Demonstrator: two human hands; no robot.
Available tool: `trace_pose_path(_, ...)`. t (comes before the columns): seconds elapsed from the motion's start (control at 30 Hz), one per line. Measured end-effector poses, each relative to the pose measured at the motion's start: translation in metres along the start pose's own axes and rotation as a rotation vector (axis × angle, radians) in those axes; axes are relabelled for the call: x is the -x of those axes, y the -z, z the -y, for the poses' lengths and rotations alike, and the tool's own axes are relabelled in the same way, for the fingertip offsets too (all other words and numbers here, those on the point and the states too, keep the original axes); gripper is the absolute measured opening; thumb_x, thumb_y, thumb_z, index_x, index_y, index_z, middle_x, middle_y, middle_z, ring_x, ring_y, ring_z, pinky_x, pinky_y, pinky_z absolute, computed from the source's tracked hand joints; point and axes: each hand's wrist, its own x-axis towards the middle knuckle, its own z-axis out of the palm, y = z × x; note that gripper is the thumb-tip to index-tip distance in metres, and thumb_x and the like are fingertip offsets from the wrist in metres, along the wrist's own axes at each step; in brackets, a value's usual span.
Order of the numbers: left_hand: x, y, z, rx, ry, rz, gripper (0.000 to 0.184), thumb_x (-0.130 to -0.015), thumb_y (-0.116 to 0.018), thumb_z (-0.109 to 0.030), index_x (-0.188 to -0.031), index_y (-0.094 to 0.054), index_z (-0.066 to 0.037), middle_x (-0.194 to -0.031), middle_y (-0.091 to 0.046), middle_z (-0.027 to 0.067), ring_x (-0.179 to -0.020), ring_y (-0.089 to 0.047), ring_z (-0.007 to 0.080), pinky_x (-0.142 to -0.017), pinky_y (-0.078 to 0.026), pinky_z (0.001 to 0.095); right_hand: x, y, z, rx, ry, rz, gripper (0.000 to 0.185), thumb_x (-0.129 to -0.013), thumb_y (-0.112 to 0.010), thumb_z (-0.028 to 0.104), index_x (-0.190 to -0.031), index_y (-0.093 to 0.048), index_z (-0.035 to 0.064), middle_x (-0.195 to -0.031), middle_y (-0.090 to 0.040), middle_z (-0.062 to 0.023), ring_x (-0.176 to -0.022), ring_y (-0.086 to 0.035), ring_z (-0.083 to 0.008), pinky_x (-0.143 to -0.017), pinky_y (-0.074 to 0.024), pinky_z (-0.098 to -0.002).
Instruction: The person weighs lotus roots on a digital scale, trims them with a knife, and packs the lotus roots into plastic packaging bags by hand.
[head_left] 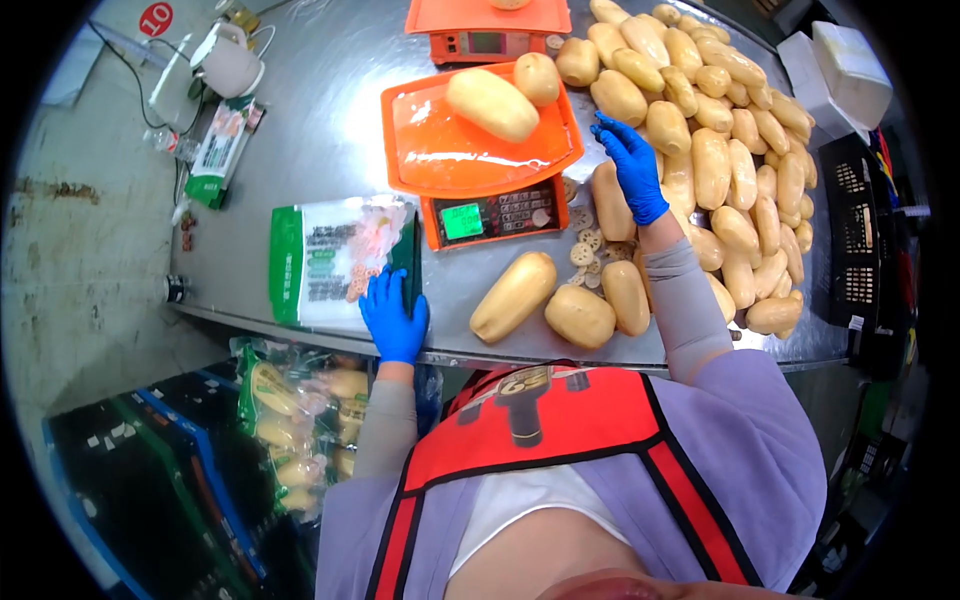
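Observation:
My left hand (395, 318), in a blue glove, lies with fingers spread on the lower right corner of a stack of printed green and white bags (325, 260). My right hand (632, 172), gloved in blue too, reaches over the near edge of the lotus root pile (712, 165), its fingers stretched out beside the scale. A large lotus root (492, 105) and a smaller lotus root (537, 79) rest on the orange tray (430, 150) of a digital scale (497, 212). Nearer me, a loose lotus root (513, 297) lies on the steel table.
Cut lotus slices (588, 246) lie right of the scale. A second orange scale (485, 40) stands behind. At the far left are a white kettle (228, 60) and another bag stack (222, 150). Packed lotus roots (290, 430) fill a crate below; a black crate (855, 230) is right.

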Motion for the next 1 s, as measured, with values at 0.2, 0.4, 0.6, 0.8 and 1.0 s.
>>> trace_pose_path(0.2, 0.002, -0.005, 0.004, 0.007, 0.020, 0.014, 0.053, -0.074, -0.062, -0.033, -0.122, -0.049, -0.016, -0.134, -0.041, 0.0100, -0.125, -0.034, 0.0348, -0.103, -0.020, 0.0521, 0.005, -0.036, -0.004, 0.058, 0.099, 0.062, 0.038, -0.086, -0.059, 0.007, -0.123, -0.052, 0.0024, -0.113, -0.059, -0.0079, -0.103, -0.055, -0.0139, -0.088, -0.0431, -0.0267)
trace_pose_path(0.4, 0.001, 0.000, 0.002, 0.034, 0.003, -0.022, 0.053, -0.072, -0.065, -0.032, -0.120, -0.050, -0.015, -0.131, -0.044, 0.0122, -0.122, -0.037, 0.0358, -0.101, -0.024, 0.0504, 0.000, -0.069, 0.010, 0.522, 0.552, 0.022, 0.052, -0.078, -0.068, 0.012, -0.126, -0.050, 0.0061, -0.122, -0.054, -0.0098, -0.110, -0.052, -0.0203, -0.090, -0.0415, -0.0312)
trace_pose_path(0.6, -0.001, 0.002, -0.008, 0.088, 0.076, -0.119, 0.043, -0.073, -0.066, -0.026, -0.112, -0.057, -0.012, -0.107, -0.059, 0.0120, -0.096, -0.055, 0.0326, -0.081, -0.043, 0.0402, -0.008, -0.096, 0.010, 0.774, 0.582, 0.034, 0.069, -0.071, -0.072, 0.026, -0.132, -0.041, 0.0111, -0.126, -0.048, -0.0154, -0.113, -0.048, -0.0346, -0.095, -0.0403, -0.0393)
trace_pose_path(0.8, 0.003, -0.009, 0.010, 0.285, 0.132, -0.191, 0.017, -0.081, -0.061, -0.015, -0.094, -0.066, -0.005, -0.092, -0.064, 0.0119, -0.081, -0.058, 0.0250, -0.070, -0.045, 0.0366, -0.018, -0.105, 0.010, 0.941, 0.494, 0.026, 0.071, -0.069, -0.072, 0.022, -0.131, -0.040, 0.0118, -0.118, -0.047, -0.0169, -0.104, -0.051, -0.0359, -0.089, -0.0432, -0.0400)
trace_pose_path(1.0, -0.001, -0.024, 0.037, 0.923, 0.799, -0.033, 0.013, -0.079, -0.066, -0.011, -0.084, -0.064, 0.001, -0.065, -0.058, 0.0050, -0.055, -0.052, 0.0110, -0.050, -0.042, 0.0257, -0.015, -0.102, 0.015, 0.666, 0.324, 0.059, 0.060, -0.076, -0.069, 0.028, -0.127, -0.046, 0.0068, -0.114, -0.053, -0.0134, -0.103, -0.054, -0.0267, -0.085, -0.0449, -0.0347)
